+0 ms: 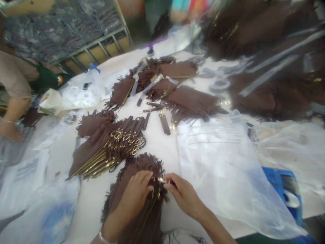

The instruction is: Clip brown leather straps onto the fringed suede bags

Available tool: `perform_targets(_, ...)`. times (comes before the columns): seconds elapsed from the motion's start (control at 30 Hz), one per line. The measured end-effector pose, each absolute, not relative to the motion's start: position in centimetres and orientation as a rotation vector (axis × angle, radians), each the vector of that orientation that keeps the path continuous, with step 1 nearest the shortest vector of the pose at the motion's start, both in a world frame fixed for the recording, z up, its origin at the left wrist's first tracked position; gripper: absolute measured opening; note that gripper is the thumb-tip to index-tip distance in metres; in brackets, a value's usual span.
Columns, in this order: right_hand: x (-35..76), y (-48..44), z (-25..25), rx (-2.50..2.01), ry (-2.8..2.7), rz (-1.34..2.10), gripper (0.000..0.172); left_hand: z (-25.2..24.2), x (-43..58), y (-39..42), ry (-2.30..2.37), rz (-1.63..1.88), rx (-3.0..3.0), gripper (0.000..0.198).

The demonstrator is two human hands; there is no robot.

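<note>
A stack of brown fringed pouches [127,174] with gold zippers lies directly before me. My left hand [137,193] lies over the top pouch, its fingers curled at the edge beside small gold rings. Just to the right, my right hand [184,193] pinches a gold clasp [161,180], apparently on a short brown strap mostly hidden by the fingers. The clasp is close to the pouch's edge; whether it is hooked on a ring cannot be made out. Farther left, another pile of pouches [88,154] has brown straps with gold clasps [127,135] on it.
Loose straps [164,123] and more fringed pouches [193,100] lie farther back. Clear plastic bags [213,169] cover the table's right side; a blue item [284,189] is beneath. A co-worker's hand [11,130] is at the left. Brown goods [279,91] are heaped at right.
</note>
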State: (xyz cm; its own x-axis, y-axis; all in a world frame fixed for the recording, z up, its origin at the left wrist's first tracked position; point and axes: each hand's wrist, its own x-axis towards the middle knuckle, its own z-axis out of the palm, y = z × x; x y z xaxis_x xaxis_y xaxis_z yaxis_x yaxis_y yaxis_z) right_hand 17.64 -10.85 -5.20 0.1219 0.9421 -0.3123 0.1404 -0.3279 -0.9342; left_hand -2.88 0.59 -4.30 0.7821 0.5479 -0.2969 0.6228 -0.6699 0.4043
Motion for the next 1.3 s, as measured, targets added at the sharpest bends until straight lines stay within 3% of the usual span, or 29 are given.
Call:
perform_targets(0.37,15.7,-10.1,-7.2,-1.597,-1.121,1.34,0.024,-4.0,-1.3,1.8,0.955,-0.034,2.099,0.013)
perform_targets(0.87,15.2,-6.9,-9.4,-1.53,-0.943,1.576,0.013,-5.1,-1.8,1.4,0.986,0.139,1.889,0.014)
perform_targets(1.3,14.2,-4.9,-10.0,-1.982,-1.02,1.351,0.016,-6.0,-2.7,0.8,0.986,0.137,1.989,0.016)
